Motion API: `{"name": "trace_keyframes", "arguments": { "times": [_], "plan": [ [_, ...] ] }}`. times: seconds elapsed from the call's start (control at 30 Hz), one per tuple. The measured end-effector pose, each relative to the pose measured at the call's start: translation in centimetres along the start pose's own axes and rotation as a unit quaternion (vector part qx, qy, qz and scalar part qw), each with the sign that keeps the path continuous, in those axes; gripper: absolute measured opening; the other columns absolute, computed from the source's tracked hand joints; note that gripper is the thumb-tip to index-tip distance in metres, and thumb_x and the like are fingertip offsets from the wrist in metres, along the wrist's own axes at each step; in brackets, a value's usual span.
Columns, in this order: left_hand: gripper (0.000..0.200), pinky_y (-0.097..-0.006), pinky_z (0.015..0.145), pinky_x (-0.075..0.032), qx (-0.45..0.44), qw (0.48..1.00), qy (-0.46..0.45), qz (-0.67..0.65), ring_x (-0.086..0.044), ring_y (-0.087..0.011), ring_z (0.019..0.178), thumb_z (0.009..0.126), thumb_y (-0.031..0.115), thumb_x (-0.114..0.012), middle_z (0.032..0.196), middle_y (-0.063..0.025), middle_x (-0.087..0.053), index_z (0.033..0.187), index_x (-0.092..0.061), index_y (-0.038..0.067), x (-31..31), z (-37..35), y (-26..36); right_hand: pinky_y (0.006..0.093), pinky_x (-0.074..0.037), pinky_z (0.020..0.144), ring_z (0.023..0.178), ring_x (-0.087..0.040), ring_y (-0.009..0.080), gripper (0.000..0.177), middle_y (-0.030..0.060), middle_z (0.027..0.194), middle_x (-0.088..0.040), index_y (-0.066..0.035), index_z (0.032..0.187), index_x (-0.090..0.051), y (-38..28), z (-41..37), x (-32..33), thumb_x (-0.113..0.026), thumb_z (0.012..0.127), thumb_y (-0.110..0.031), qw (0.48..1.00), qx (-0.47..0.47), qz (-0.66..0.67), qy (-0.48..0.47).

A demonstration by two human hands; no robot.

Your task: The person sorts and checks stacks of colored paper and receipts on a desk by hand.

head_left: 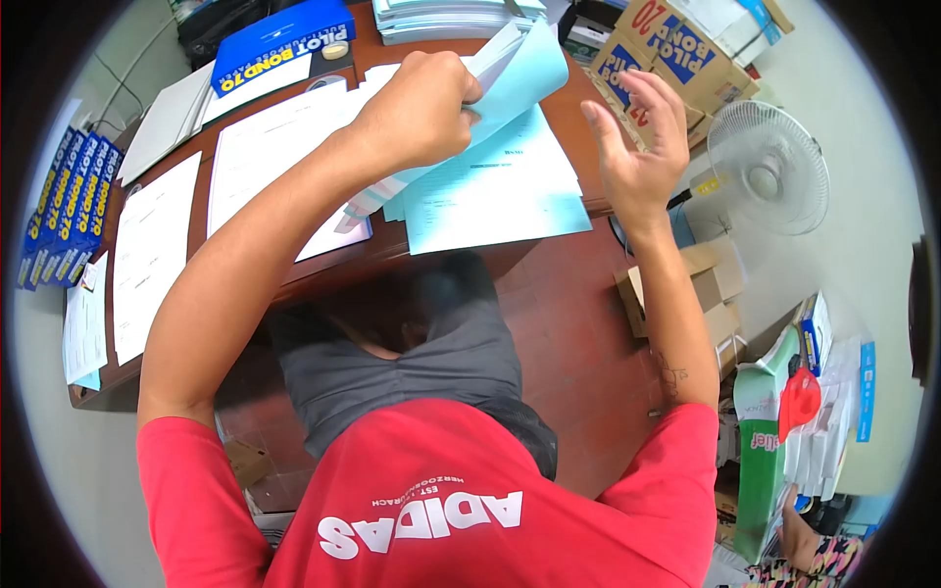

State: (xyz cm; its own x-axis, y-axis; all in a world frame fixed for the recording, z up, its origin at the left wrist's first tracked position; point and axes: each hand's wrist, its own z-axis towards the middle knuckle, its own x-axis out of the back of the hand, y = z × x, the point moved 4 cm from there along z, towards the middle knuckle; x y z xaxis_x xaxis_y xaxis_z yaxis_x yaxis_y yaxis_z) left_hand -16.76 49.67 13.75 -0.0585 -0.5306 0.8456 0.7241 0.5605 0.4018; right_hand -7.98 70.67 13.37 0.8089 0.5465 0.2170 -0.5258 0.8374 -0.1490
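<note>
My left hand (420, 106) is closed in a fist around a bundle of light-blue sheets (524, 83), which bend and curl up to the right of it. Beneath, a loose stack of printed light-blue papers (495, 201) lies at the table's front edge. To the right of the bundle, my right hand (645, 147) is raised with its fingers apart and holds nothing. White printed sheets (270, 147) are spread on the table left of my left wrist, partly hidden by my forearm.
The brown table (368, 49) carries a blue paper box (284, 44) and a tall paper stack (446, 20) at the back. Cartons (676, 59) and a fan (767, 169) stand at right. Blue paper packs (74, 201) are at left. Another person's arm (799, 534) shows at lower right.
</note>
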Motion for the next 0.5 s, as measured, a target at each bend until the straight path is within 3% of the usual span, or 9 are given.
{"name": "trace_keyframes", "arguments": {
  "times": [0.07,0.1,0.13,0.17,0.2,0.27,0.33,0.4,0.5],
  "plan": [
    [0.019,-0.0443,0.084,-0.056,0.028,1.000,0.000,0.012,-0.072,-0.0416,0.089,0.082,0.000,-0.072,0.095,-0.0297,-0.072,0.100,-0.076,-0.005,0.4,-0.2,-0.6,0.0362,-0.051,0.089,0.103,-0.064,0.0244,0.045,0.0094,0.103,-0.069,-0.003,0.118,-0.069,-0.8,-0.5,-0.2,-0.087,0.078,-0.011,0.999,-0.033,0.001,0.014],
    [0.024,-0.0437,0.087,-0.056,-0.016,0.999,0.043,-0.011,-0.073,-0.0406,0.094,0.082,-0.001,-0.072,0.099,-0.0287,-0.072,0.105,-0.076,-0.003,0.6,-0.2,-1.0,0.0362,-0.051,0.089,0.103,-0.064,0.0244,0.045,0.0094,0.103,-0.069,-0.003,0.118,-0.069,-0.8,-1.0,-0.2,-0.087,0.078,-0.011,0.999,-0.030,0.014,0.013],
    [0.029,-0.0430,0.089,-0.057,-0.056,0.994,0.087,-0.027,-0.073,-0.0397,0.098,0.082,-0.002,-0.072,0.104,-0.0278,-0.073,0.111,-0.076,-0.002,0.9,-0.5,-1.7,0.0375,-0.051,0.091,0.104,-0.064,0.0269,0.044,0.0110,0.104,-0.070,-0.003,0.117,-0.070,-0.1,-1.5,-0.8,-0.087,0.078,-0.013,0.994,-0.081,0.026,-0.070],
    [0.051,-0.0421,0.094,-0.056,-0.067,0.991,0.114,-0.037,-0.072,-0.0385,0.106,0.080,-0.005,-0.072,0.117,-0.0254,-0.072,0.130,-0.069,0.006,0.8,-0.7,-2.4,0.0387,-0.051,0.092,0.106,-0.064,0.0293,0.043,0.0126,0.105,-0.070,-0.003,0.117,-0.070,0.4,-2.2,-1.7,-0.086,0.079,-0.015,0.979,-0.129,0.044,-0.155],
    [0.074,-0.0451,0.083,-0.057,-0.145,0.961,0.184,-0.144,-0.071,-0.0428,0.085,0.071,-0.010,-0.066,0.098,-0.0291,-0.072,0.143,-0.060,0.009,0.5,-0.5,-3.6,0.0407,-0.051,0.094,0.107,-0.064,0.0325,0.043,0.0146,0.110,-0.071,-0.003,0.117,-0.070,0.1,-2.8,-2.8,-0.085,0.080,-0.016,0.961,-0.098,0.035,-0.254],
    [0.087,-0.0473,0.079,-0.056,-0.169,0.954,0.211,-0.131,-0.067,-0.0462,0.080,0.071,-0.006,-0.064,0.097,-0.0290,-0.071,0.153,-0.050,0.018,1.1,-0.7,-4.0,0.0445,-0.051,0.097,0.111,-0.065,0.0381,0.044,0.0183,0.121,-0.070,-0.002,0.119,-0.071,0.7,-5.3,-4.2,-0.084,0.080,-0.019,0.907,-0.048,0.018,-0.417],
    [0.083,-0.0497,0.087,-0.055,-0.136,0.970,0.154,-0.131,-0.068,-0.0487,0.091,0.073,-0.004,-0.064,0.098,-0.0305,-0.070,0.151,-0.054,0.025,1.7,-1.1,-3.0,0.0461,-0.051,0.100,0.117,-0.064,0.0405,0.045,0.0211,0.130,-0.068,-0.001,0.118,-0.072,0.5,-6.7,-5.0,-0.084,0.078,-0.018,0.864,-0.059,0.000,-0.500],
    [0.057,-0.0474,0.096,-0.055,-0.106,0.983,0.115,-0.099,-0.068,-0.0477,0.102,0.075,-0.003,-0.063,0.107,-0.0298,-0.071,0.129,-0.073,0.014,1.7,-1.4,-3.6,0.0450,-0.051,0.102,0.120,-0.064,0.0405,0.045,0.0226,0.131,-0.068,0.000,0.115,-0.074,0.1,-6.0,-5.1,-0.085,0.075,-0.015,0.844,-0.108,-0.016,-0.525],
    [0.047,-0.0439,0.093,-0.056,-0.037,0.990,0.099,-0.089,-0.071,-0.0415,0.100,0.070,-0.009,-0.061,0.100,-0.0261,-0.074,0.109,-0.081,0.009,3.0,-1.8,-5.0,0.0434,-0.052,0.100,0.117,-0.066,0.0398,0.044,0.0226,0.127,-0.069,0.001,0.112,-0.075,-0.2,-5.5,-5.0,-0.087,0.072,-0.011,0.832,-0.131,-0.025,-0.539]
  ]
}}
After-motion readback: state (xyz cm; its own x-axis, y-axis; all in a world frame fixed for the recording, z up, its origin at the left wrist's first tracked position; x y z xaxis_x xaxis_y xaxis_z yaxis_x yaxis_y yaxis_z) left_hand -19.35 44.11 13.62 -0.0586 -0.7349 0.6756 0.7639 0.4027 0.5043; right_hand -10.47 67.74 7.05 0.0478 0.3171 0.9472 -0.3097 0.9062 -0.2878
